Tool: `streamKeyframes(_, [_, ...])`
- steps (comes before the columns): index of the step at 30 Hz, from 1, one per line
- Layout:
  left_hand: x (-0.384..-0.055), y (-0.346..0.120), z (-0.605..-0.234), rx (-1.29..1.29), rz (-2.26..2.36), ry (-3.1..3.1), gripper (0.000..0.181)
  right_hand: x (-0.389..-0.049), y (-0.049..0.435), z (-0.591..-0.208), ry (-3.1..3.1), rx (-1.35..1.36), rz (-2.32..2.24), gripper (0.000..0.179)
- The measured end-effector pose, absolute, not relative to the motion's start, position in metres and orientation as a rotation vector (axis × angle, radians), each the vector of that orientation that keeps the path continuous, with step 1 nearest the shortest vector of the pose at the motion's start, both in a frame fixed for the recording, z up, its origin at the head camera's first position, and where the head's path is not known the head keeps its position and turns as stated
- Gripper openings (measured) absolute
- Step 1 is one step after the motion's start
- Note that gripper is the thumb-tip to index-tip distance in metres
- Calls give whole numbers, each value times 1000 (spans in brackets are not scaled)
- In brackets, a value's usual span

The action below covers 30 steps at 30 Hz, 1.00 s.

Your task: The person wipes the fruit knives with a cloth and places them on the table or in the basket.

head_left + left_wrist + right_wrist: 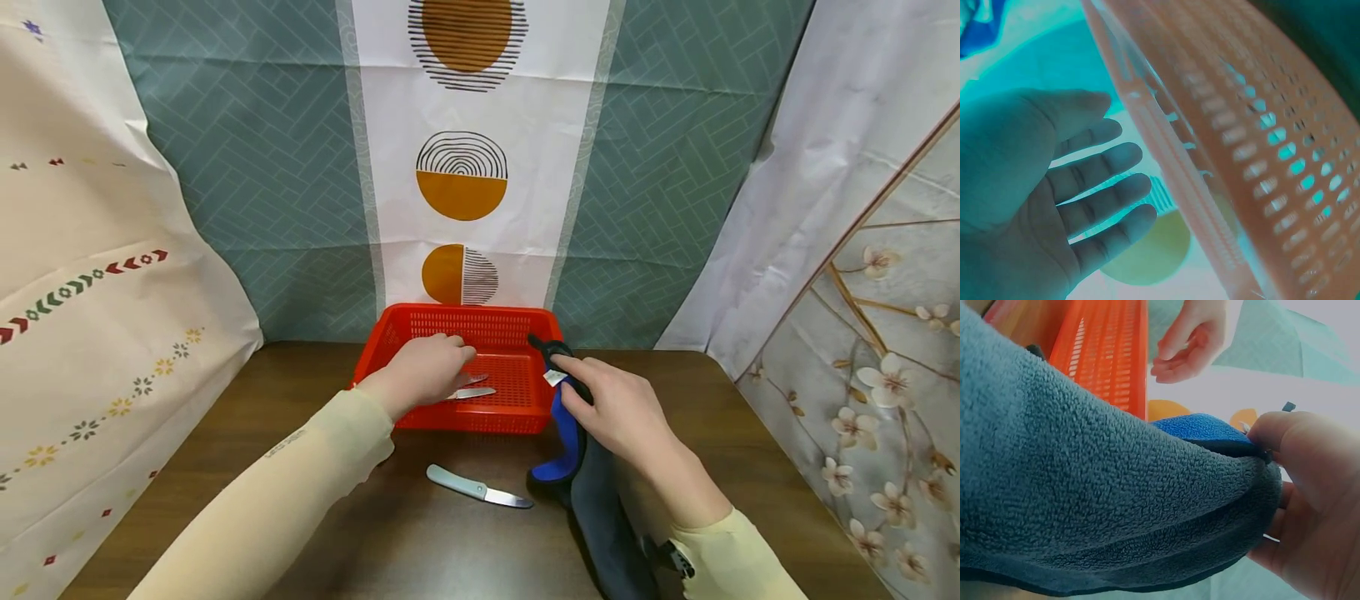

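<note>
My right hand (617,408) pinches the end of a two-sided towel (603,500), dark grey with a blue face, black edging and a white tag. The towel hangs down towards the table front; the right wrist view shows its grey pile up close. Over the left part of a red plastic basket (517,424), my left hand (427,371) hovers with loosely extended fingers and nothing in them. Beneath it, a knife (474,392) and another blade lie in the basket, their handle ends hidden by the hand. A folding knife (457,482) with a light blue handle lies unfolded before the basket.
The wooden table (315,367) ends at a patterned cloth backdrop (285,208) behind the basket. Printed cloth hangs at the left (112,333) and a floral cloth (862,433) at the right.
</note>
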<state>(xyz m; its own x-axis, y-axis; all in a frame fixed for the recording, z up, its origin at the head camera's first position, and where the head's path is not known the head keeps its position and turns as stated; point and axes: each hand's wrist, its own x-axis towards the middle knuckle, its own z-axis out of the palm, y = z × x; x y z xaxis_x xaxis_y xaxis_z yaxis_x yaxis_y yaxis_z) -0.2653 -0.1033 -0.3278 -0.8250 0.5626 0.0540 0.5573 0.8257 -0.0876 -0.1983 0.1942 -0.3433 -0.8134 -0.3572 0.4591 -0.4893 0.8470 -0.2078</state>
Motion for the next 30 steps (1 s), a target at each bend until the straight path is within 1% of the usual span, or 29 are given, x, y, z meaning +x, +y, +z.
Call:
streamKeyframes(7, [-221,-107,-337,-1043,24,-2667,41,-184,187,-347,-2543,675,459,41])
streamKeyframes(11, [-202,-108,-344,-1090,4,-2593,46,-176,184,-350,-2522,692,460,40])
streamKeyframes(13, [-195,-108,-348,-1095,-1,-2578,46,-172,182,-352,-2515,702,464,40])
streamKeyframes(21, [-176,-115,-366,-1148,-57,-2539,34,-160,180,-360,-2491,753,466,39])
streamKeyframes(30, [-163,-117,-389,-1141,-159,-2554,31,-157,174,-375,-2499,785,486,39])
